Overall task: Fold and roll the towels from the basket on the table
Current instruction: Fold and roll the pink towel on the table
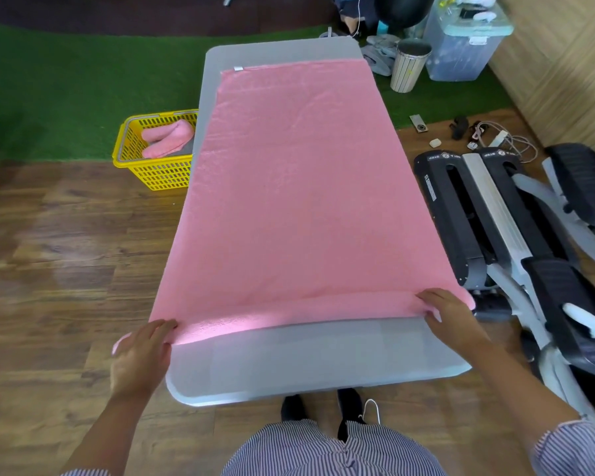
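the pink towel [299, 187] lies spread flat along the grey desk [289, 365], and its near edge is turned over into a first thin roll running from one side of the desk to the other. the left hand [141, 352] grips the left end of that roll, where the cloth hangs a little past the desk edge; the fingers curl over the cloth and a bit of pink shows under the palm. the right hand [450, 314] presses down on the right end, fingers wrapped over the rolled edge.

the step in hand looks like the start of the roll. to do it well, both hands should push forward at the same pace so the tube stays square to the towel's long sides. the first turns should be tight, since a loose core makes a floppy roll. the left end overhangs the desk, so it probably needs tucking inward as the roll advances. the towel ahead shows only light wrinkles and should feed in smoothly.

the yellow basket [152, 166] stands on the floor left of the desk, well apart from both hands, holding more pink towels [165, 139].
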Demonstrator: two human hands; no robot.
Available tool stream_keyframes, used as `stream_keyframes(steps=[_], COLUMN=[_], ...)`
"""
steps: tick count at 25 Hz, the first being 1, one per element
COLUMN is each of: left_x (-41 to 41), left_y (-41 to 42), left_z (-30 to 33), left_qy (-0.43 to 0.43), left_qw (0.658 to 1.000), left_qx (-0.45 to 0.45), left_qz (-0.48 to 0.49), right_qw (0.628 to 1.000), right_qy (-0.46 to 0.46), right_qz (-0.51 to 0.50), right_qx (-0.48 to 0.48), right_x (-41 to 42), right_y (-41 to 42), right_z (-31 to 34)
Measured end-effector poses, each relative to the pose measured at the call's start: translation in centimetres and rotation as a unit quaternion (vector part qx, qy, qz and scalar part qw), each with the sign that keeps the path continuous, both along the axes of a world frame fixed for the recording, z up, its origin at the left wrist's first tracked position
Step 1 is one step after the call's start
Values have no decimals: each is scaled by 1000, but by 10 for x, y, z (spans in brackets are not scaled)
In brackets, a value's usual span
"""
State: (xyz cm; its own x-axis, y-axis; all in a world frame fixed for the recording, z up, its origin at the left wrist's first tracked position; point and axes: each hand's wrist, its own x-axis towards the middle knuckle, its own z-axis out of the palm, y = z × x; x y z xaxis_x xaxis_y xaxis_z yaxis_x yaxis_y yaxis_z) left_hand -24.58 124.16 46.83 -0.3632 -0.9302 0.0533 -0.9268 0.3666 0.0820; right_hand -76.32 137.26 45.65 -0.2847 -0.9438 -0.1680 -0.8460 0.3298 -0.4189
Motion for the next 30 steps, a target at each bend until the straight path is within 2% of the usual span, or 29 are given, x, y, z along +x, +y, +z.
stream_keyframes(steps=[4,7,9,12,14,18,21,24,25,28,30], left_x=[19,3,-5,-4,-5,-15,-17,-13,-14,-8,0], left_y=[14,6,0,-2,1,-8,-27,-34,-34,-31,-24], left_z=[-6,-9,-11,-13,-8,1,2,5,8,5,-5], left_qy=[23,63,44,-30,-22,17,-26,-82,-70,38,59], left_qw=[999,998,999,994,991,999,991,975,973,986,994], left_qx=[5,-8,4,63,93,51,131,207,219,161,89], left_qz=[27,12,20,83,99,4,-12,-6,-10,-13,32], right_qw=[1000,999,999,998,998,997,995,990,987,984,986], right_qy=[1,4,13,43,37,50,64,104,117,159,162], right_qz=[11,-9,-6,-2,-27,-49,-60,-13,-9,-43,-42], right_qx=[-19,42,51,42,39,43,57,97,107,63,7], right_x=[7,-11,-15,-9,-6,-8,-11,-14,-14,-6,8], right_y=[4,13,16,18,21,24,21,15,14,12,10], right_z=[-4,3,5,7,7,4,5,7,6,1,-3])
